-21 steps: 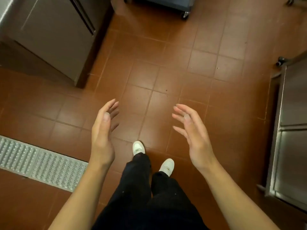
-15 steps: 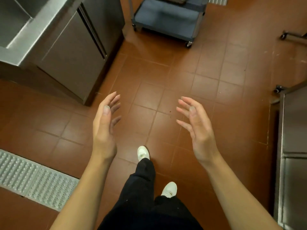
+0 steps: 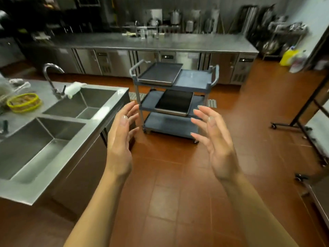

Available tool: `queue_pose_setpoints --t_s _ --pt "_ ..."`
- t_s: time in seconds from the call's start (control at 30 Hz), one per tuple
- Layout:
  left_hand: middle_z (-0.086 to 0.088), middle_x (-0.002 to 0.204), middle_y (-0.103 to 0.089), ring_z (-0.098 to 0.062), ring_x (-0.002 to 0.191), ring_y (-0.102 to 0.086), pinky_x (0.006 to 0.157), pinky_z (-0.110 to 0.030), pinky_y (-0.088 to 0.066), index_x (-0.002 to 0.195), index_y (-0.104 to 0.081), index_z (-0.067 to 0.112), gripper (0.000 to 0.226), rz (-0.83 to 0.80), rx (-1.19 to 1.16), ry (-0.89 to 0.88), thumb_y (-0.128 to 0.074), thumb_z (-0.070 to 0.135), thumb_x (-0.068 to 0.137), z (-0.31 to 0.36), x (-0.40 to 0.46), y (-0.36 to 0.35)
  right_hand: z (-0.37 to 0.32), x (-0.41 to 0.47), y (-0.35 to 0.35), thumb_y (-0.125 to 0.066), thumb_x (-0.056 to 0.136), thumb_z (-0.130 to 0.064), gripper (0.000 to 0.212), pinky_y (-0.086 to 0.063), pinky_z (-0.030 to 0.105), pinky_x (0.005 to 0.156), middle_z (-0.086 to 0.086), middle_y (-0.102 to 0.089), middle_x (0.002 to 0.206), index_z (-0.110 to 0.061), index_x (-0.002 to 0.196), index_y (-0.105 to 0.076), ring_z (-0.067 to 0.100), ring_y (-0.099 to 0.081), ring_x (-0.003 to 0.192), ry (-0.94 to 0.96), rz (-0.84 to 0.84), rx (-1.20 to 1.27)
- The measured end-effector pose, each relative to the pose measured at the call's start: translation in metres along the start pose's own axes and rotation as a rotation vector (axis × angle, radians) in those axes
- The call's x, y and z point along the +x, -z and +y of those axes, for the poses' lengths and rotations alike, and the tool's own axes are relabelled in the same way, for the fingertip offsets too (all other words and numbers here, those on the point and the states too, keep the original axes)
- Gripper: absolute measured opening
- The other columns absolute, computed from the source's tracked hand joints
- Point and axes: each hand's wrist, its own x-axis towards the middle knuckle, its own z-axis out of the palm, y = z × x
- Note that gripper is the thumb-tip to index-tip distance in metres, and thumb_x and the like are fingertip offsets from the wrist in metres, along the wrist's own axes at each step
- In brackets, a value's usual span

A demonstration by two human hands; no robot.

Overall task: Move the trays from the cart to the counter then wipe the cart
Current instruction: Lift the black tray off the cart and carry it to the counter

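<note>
A long stainless-steel counter (image 3: 160, 42) runs across the far side of the kitchen, above a floor of reddish-brown tiles (image 3: 169, 193). On the left stands a steel double-basin sink unit (image 3: 58, 132) with a curved chrome tap (image 3: 50, 77). Just in front of the counter stands a grey three-shelf wheeled cart (image 3: 194, 79). A dark rectangular metal tray (image 3: 160, 73) lies on the left part of its top shelf; a second black metal tray (image 3: 174, 102) lies on the middle shelf. The left hand (image 3: 119, 138) and right hand (image 3: 215, 138) hover, palms facing each other, fingers loosely spread, holding nothing, well short of the cart. A yellow woven basket (image 3: 24, 102) sits beside the tap.
</note>
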Motion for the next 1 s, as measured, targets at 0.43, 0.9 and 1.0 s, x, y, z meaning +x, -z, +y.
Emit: queue_pose_setpoints --t_s 0.43,0.9,1.0 --pt "0.006 0.146 -0.058 -0.015 0.134 -0.055 0.112 -0.052 -0.044 0.146 -0.051 0.029 0.066 0.044 0.015 -0.162 -0.033 0.064 0.094 -0.042 0.221 -0.005 0.015 0.223 -0.042 -0.043 0.099 -0.059 0.052 -0.046 0.051 0.112 -0.008 -0.056 0.147 -0.031 0.143 -0.051 0.010 -0.054 0.136 0.172 -0.047 0.015" --pt "0.008 0.144 -0.059 -0.013 0.132 -0.057 0.112 -0.052 -0.045 0.149 -0.050 0.025 0.065 0.109 0.036 -0.097 -0.032 0.061 0.098 -0.164 0.457 -0.013 0.105 0.480 -0.054 -0.041 0.099 -0.052 0.053 -0.045 0.051 0.114 -0.008 -0.057 0.147 -0.026 0.145 -0.051 0.008 -0.054 0.136 0.102 -0.075 0.014" --pt "0.010 0.145 -0.058 -0.012 0.134 -0.055 0.114 -0.054 -0.043 0.149 -0.049 0.026 0.059 0.119 0.050 -0.077 -0.030 0.055 0.102 -0.196 0.499 -0.007 0.129 0.525 -0.063 -0.040 0.100 -0.048 0.051 -0.045 0.050 0.114 -0.008 -0.057 0.147 -0.026 0.144 -0.051 0.008 -0.054 0.136 0.082 -0.090 0.003"
